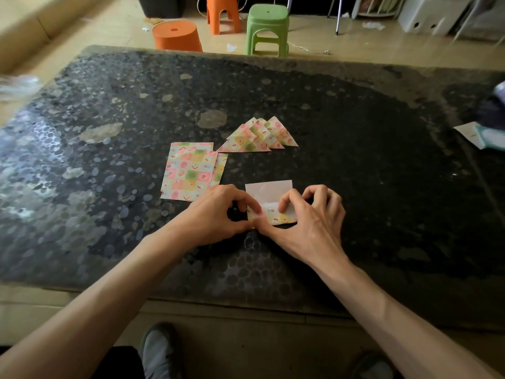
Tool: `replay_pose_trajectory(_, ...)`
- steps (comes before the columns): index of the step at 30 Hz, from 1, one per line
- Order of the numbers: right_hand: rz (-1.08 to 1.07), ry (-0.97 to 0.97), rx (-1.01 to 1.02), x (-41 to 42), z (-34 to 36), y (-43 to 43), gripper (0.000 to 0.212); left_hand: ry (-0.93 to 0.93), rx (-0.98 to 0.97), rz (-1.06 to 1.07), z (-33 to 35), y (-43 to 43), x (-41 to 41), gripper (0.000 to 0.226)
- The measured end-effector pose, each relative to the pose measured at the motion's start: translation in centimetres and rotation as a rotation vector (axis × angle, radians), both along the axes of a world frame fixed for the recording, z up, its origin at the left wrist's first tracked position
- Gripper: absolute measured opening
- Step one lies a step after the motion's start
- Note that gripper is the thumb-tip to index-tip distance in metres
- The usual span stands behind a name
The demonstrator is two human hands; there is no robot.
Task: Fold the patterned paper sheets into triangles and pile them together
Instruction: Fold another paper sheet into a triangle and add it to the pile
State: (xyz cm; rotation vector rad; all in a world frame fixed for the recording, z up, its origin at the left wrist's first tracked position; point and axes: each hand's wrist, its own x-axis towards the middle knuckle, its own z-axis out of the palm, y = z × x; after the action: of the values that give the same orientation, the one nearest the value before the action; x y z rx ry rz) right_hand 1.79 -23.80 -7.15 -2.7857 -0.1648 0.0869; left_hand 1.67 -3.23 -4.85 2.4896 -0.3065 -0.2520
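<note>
Down at the near edge, a grey shoe (158, 351) shows on the floor under the dark, spotty stone table (382, 187). Two bare arms reach over the table, and the hands meet in the middle.

The left hand (218, 214) has its fingers curled and pinches the near left corner of a paper sheet with a white back (269, 191). The right hand (308, 222) also has curled fingers and pinches the near edge of that sheet, which is bent up so that its pink, green and yellow side shows. The far half lies flat on the table, white side up.

A bit farther, to the left, lies a stack of flat patterned paper squares (188, 173). Just behind it, to the right, sits a pile of folded patterned triangles (259, 135), spread like a fan and overlapping.

Past the table's far edge, on the floor, stand a round orange plastic stool (176, 35) and a green plastic stool (267, 28).
</note>
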Motion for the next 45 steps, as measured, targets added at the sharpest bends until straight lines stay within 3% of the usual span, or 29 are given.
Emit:
replay_pose_trajectory(13,0.033,0.148,0.027,1.0,1.2,-0.6,0.065,0.001,0.043,0.037,-0.3,-0.1,0.0,0.027)
replay_pose_trajectory(19,0.050,0.054,0.010,0.4,0.8,-0.5,0.065,-0.022,0.078,0.085,-0.1,-0.9,-0.2,0.028)
replay_pose_trajectory(23,0.056,0.170,0.038,1.2,1.7,-1.1,0.056,-0.001,0.095,0.091,0.1,-1.0,-0.3,0.029)
replay_pose_trajectory(38,0.099,0.186,0.021,1.5,2.3,-1.5,0.047,-0.146,0.139,0.213,-0.9,-2.3,-1.1,0.033)
replay_pose_trajectory(45,0.105,0.241,0.018,1.9,3.2,-1.9,0.037,-0.102,0.149,0.214,-0.5,-2.5,-1.1,0.031)
